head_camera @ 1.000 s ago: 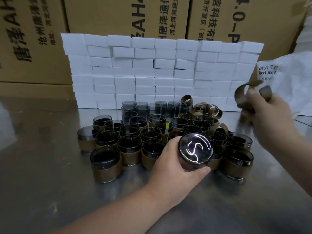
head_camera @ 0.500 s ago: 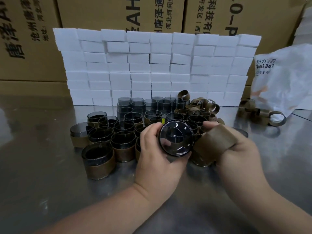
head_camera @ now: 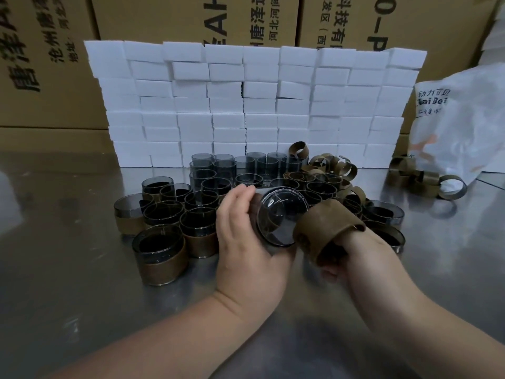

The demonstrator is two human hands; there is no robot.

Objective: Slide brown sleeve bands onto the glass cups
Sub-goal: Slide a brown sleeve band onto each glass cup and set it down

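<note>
My left hand point(head_camera: 246, 242) grips a smoky glass cup point(head_camera: 278, 217) on its side, its base turned toward me. Right beside the base, my right hand point(head_camera: 363, 255) holds a brown sleeve band point(head_camera: 325, 228), fingers inside the loop; the band's edge touches the cup's base. Behind the hands stand several cups wearing brown bands point(head_camera: 161, 258). Bare smoky cups point(head_camera: 218, 165) stand further back. A heap of loose bands point(head_camera: 328, 165) lies at the back right of the cluster.
A wall of white foam blocks point(head_camera: 254, 105) stands behind the cups, with cardboard boxes point(head_camera: 169, 20) behind it. More loose bands point(head_camera: 426, 179) lie by a white plastic bag point(head_camera: 464, 119) at the right. The steel tabletop point(head_camera: 68, 296) is bare metal at the front left.
My right hand came down from the bag side with a band and brought it to the cup's base. My left hand lifted the cup and tipped it on its side.
</note>
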